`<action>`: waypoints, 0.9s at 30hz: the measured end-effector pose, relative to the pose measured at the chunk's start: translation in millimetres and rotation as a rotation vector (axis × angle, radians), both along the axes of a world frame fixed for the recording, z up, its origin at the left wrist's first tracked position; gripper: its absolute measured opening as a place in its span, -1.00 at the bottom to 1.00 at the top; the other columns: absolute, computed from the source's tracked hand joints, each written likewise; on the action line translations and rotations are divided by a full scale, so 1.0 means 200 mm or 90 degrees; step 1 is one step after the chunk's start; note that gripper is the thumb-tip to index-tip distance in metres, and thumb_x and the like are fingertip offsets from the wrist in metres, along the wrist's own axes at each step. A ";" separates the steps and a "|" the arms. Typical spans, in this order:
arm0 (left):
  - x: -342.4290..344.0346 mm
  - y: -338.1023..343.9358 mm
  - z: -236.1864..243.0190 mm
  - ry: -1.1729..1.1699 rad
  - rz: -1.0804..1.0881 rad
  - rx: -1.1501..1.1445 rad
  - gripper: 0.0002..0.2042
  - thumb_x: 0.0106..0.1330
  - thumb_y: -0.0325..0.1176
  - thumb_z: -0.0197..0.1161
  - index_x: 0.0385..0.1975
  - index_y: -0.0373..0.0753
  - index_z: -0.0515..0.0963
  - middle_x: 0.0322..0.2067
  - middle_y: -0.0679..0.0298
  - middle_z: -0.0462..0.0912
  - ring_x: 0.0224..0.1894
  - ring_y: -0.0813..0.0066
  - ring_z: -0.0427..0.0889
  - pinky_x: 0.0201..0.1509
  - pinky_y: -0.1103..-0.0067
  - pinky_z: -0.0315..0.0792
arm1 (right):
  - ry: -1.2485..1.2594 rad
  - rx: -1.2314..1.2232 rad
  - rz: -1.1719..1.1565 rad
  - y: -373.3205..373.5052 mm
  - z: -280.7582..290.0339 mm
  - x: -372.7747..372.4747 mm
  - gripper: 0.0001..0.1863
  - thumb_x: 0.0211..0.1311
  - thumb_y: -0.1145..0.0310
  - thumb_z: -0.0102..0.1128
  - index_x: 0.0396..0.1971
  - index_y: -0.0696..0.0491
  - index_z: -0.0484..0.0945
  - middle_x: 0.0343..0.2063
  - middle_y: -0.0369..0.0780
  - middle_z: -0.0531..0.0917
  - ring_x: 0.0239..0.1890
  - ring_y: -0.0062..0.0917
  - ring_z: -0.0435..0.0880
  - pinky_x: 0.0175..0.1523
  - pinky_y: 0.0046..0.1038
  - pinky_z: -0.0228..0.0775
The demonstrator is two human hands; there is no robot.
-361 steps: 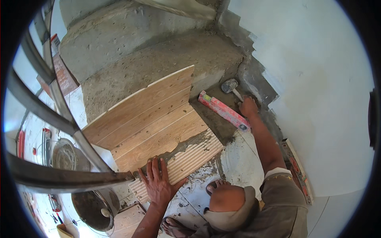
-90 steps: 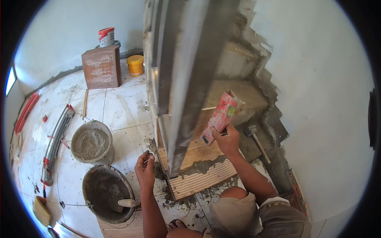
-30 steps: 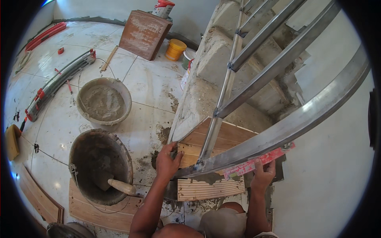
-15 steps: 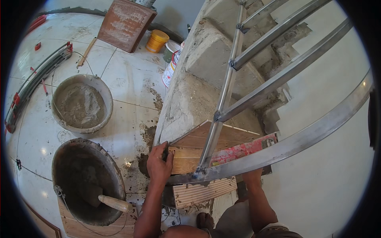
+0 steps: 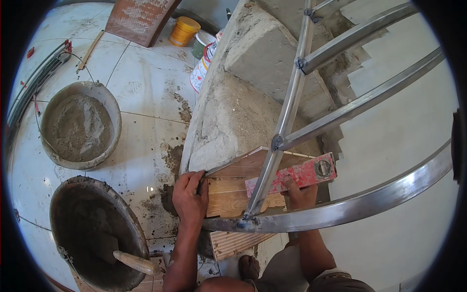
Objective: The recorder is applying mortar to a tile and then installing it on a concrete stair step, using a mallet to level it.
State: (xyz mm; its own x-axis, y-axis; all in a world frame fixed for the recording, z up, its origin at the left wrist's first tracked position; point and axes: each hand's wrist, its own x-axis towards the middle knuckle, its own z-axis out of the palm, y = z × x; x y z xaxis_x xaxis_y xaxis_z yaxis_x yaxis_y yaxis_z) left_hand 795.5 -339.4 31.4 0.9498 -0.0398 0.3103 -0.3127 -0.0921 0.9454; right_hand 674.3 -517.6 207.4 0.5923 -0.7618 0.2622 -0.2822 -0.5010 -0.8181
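Observation:
My right hand (image 5: 299,194) grips a scuffed red spirit level (image 5: 306,176), thumb on its face. It is tilted, right end higher, behind the metal railing post (image 5: 265,182) and over the lowest step. My left hand (image 5: 189,198) is closed round the left edge of a wood-look tile (image 5: 226,197) on the step's front; a dark patch shows between thumb and fingers, too shaded to make out. Another brown tile (image 5: 238,168) lies on top of the step. The curved steel rail (image 5: 335,216) crosses above my right forearm.
Bare concrete steps (image 5: 262,63) rise away. On the left stand a bucket of grey mortar (image 5: 114,129) and a dark tub (image 5: 141,221) with a wooden-handled trowel (image 5: 136,263). A yellow pail (image 5: 184,31) is farther back. A ribbed tile piece (image 5: 238,241) lies below the rail.
My right hand has lifted the spirit level from behind the curved rail and turned its face upward. My left hand stays at the tile's edge. The view has shifted slightly.

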 end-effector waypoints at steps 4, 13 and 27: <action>0.02 -0.01 -0.02 -0.002 -0.005 0.011 -0.71 0.13 -0.55 0.48 -0.12 -0.21 0.73 -0.21 0.18 0.71 -0.19 0.13 0.70 -0.08 0.35 0.57 | -0.013 0.024 -0.025 0.01 -0.02 0.05 -0.77 0.22 0.46 0.43 -0.18 0.23 0.64 -0.35 -0.19 0.74 -0.39 -0.55 0.74 -0.33 -0.48 0.70; 0.05 -0.01 -0.02 -0.007 -0.029 -0.020 -0.75 0.13 -0.57 0.48 -0.18 -0.23 0.70 -0.20 0.16 0.70 -0.17 0.11 0.70 -0.08 0.32 0.57 | 0.040 -0.010 -0.019 -0.02 -0.05 0.08 -0.74 0.27 0.43 0.37 -0.09 0.22 0.64 -0.28 -0.16 0.76 -0.35 -0.50 0.78 -0.36 -0.46 0.71; 0.05 0.01 -0.03 0.049 -0.063 -0.066 -0.77 0.15 -0.61 0.45 -0.19 -0.29 0.68 -0.20 0.09 0.67 -0.15 0.10 0.70 -0.04 0.37 0.58 | 0.048 0.006 -0.021 -0.07 -0.10 0.08 -0.77 0.26 0.31 0.49 -0.22 0.11 0.66 -0.37 -0.30 0.71 -0.37 -0.64 0.69 -0.34 -0.53 0.61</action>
